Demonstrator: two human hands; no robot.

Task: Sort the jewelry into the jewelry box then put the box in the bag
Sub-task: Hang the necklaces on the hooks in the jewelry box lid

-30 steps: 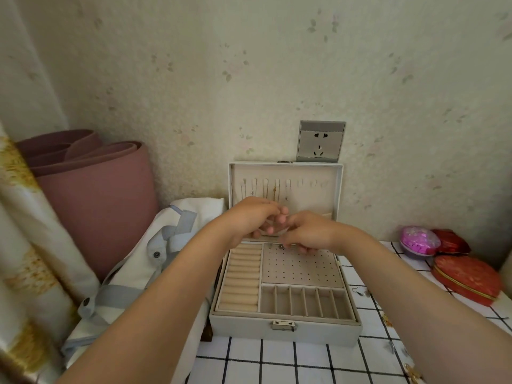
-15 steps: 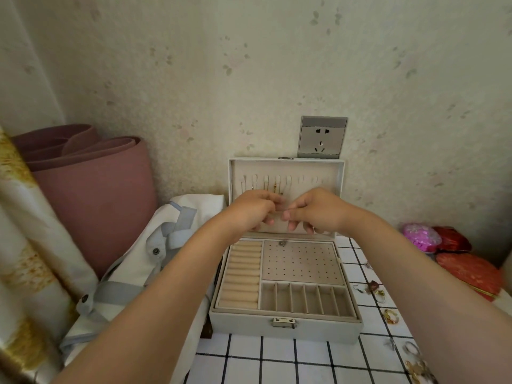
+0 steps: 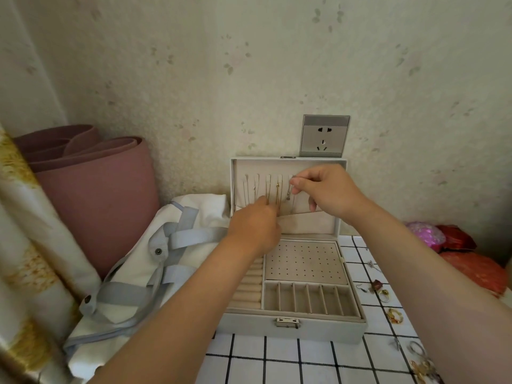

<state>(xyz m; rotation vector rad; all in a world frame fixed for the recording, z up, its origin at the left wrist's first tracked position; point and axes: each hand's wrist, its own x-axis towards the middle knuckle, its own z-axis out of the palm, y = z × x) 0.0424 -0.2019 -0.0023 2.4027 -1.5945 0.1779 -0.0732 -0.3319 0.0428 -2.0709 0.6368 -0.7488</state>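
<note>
The grey jewelry box (image 3: 318,329) stands open on the checked tabletop, its lid (image 3: 288,162) upright against the wall. Thin chains (image 3: 277,194) hang from hooks inside the lid. My right hand (image 3: 324,189) pinches the top of a silver necklace (image 3: 289,194) at a hook near the lid's upper middle. My left hand (image 3: 256,227) is lower, at the lid's pocket, its fingers curled on the bottom of the hanging chains. Loose rings and earrings (image 3: 383,293) lie on the table to the right of the box. A white bag with grey straps (image 3: 138,261) lies to the left.
A rolled pink mat (image 3: 94,195) leans behind the bag, and a floral curtain (image 3: 25,245) hangs at the far left. A wall socket (image 3: 324,135) sits just above the lid. Red (image 3: 476,273) and pink pouches (image 3: 425,234) lie at the right.
Both hands have risen from above the tray to the inside of the lid. The right hand moved up to a hook, the left went down to the chains' lower ends.
</note>
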